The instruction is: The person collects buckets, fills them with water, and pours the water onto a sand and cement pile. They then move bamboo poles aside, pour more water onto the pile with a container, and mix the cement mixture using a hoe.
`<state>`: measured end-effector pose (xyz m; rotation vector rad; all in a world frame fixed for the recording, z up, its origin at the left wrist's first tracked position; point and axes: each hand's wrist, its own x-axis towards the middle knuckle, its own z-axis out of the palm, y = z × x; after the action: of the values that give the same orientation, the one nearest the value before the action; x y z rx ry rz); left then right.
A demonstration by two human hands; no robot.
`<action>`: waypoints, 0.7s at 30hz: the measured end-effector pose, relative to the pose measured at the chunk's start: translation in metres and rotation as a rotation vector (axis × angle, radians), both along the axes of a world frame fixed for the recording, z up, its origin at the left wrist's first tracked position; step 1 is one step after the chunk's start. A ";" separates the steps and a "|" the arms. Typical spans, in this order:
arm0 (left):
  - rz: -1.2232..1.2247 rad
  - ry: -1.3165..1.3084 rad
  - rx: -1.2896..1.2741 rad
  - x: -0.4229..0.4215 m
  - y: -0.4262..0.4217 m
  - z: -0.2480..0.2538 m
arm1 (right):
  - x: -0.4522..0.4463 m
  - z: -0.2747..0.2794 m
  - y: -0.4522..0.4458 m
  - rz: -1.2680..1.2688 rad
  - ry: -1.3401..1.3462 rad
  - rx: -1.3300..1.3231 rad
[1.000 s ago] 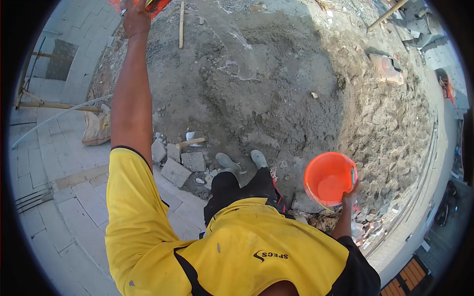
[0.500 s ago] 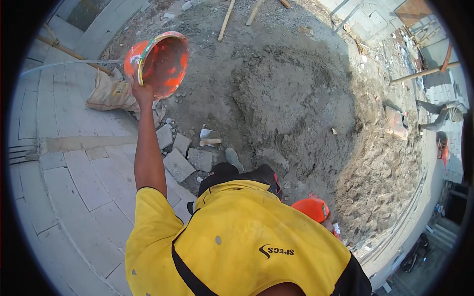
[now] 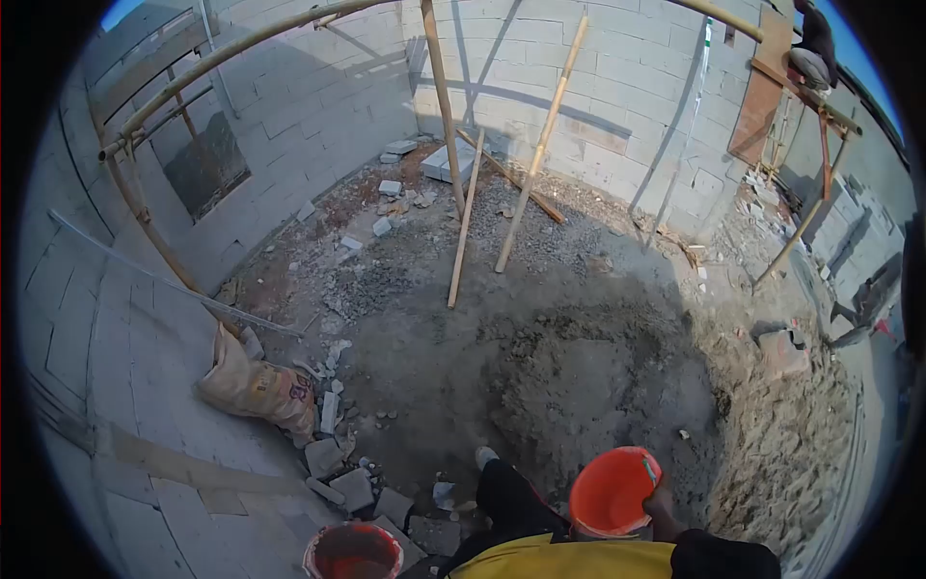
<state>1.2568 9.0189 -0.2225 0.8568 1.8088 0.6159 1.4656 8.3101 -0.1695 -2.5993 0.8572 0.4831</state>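
An orange bucket (image 3: 612,492) is tipped at the front, its open mouth facing up toward me. My right hand (image 3: 662,510) is closed on the right side of its rim, close to my yellow shirt. A second orange bucket (image 3: 354,554), with a grey-smeared inside, shows at the bottom edge on the left. My left hand is out of view, so whether it touches that second bucket cannot be seen. Ahead of my legs lies a broad heap of wet grey mortar (image 3: 588,376).
A filled sack (image 3: 256,386) leans by the left wall, near broken blocks (image 3: 354,490). Bamboo poles (image 3: 542,145) slant across the back. Dry sand (image 3: 791,434) lies to the right, with another sack (image 3: 783,352) beyond. A person (image 3: 815,48) crouches high on scaffolding at the upper right.
The view has tilted up toward the walls. The smeared bucket has come down from the raised left hand to the bottom left, and the right-hand bucket has moved forward into fuller view.
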 end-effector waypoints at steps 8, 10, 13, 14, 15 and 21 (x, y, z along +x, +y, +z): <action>0.116 -0.196 0.158 -0.045 0.020 -0.004 | 0.186 0.011 0.087 0.178 0.083 0.056; 0.275 -0.288 0.146 -0.008 0.031 0.018 | 0.226 0.005 0.104 0.198 0.157 0.050; 0.231 -0.247 0.062 0.053 0.071 0.014 | 0.271 -0.020 0.123 0.274 0.247 -0.004; 0.234 -0.289 0.033 0.081 0.082 0.021 | 0.287 -0.029 0.129 0.346 0.284 -0.058; 0.233 -0.329 0.004 0.110 0.093 0.031 | 0.299 -0.037 0.135 0.335 0.304 -0.048; -0.026 -0.312 -0.246 0.322 0.179 0.043 | 0.340 -0.003 0.173 0.124 0.529 -0.076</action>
<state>1.5793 9.1980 -0.1791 0.5823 1.5486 0.4692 1.8058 8.4835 -0.1722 -2.6391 0.8816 1.2320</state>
